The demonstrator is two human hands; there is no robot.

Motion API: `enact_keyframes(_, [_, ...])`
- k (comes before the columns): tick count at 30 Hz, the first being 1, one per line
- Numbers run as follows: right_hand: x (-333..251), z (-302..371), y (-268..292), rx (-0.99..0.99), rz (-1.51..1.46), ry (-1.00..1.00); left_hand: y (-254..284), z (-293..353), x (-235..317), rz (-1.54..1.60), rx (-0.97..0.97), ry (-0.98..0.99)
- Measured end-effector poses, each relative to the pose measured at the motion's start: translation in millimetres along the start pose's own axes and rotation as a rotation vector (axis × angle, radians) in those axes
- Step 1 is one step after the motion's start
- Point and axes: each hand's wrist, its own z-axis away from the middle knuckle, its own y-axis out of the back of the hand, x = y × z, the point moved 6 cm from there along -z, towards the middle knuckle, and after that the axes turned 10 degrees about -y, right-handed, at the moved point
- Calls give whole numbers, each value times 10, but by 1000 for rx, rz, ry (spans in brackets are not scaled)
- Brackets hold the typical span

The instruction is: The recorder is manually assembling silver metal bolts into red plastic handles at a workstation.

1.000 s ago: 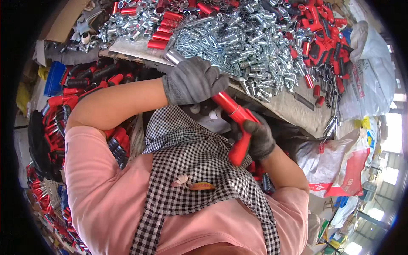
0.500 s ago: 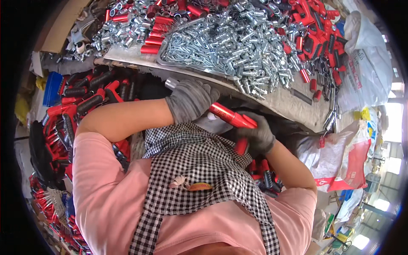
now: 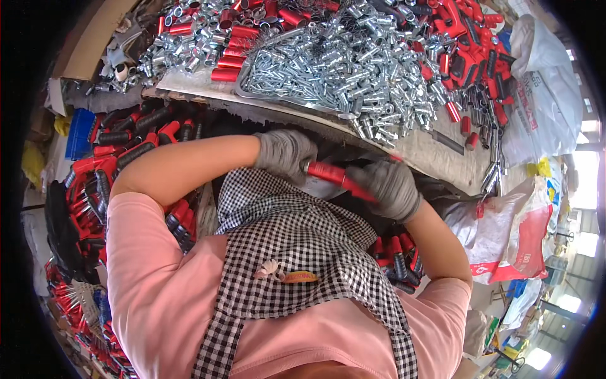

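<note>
Both my hands wear grey striped knit gloves and meet below the bench's front edge. Between them lies a red hand tool with a round barrel (image 3: pixel 327 172), tilted down to the right. My right hand (image 3: pixel 392 191) is wrapped round its body, a little blurred, hiding that end. At the barrel's upper left end my left hand (image 3: pixel 287 155) is closed, fingers curled against the tip; whether a small part is inside them is hidden. Beneath the hands hangs my black-and-white checked apron (image 3: pixel 290 221).
Ahead, a workbench (image 3: pixel 442 151) carries a tray (image 3: pixel 252 91) of small silver pins, heaped metal fittings (image 3: pixel 372 82), red sleeves (image 3: pixel 227 74) and red tool bodies (image 3: pixel 467 57). Black-gripped red tools (image 3: pixel 136 148) pile up at left. A white-and-red sack (image 3: pixel 505 234) stands at right.
My left hand has moved down and right to the barrel's end; the silver cylinder it held no longer shows. The right hand has turned, and the tool sits deeper in it.
</note>
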Motion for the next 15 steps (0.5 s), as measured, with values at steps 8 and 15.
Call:
enact_keyframes(8, [-284, 64, -226, 574, -86, 108, -145, 137, -134, -189, -229, 301])
enact_keyframes(15, [-354, -210, -77, 413, -668, -279, 237, 374, -295, -479, 119, 232])
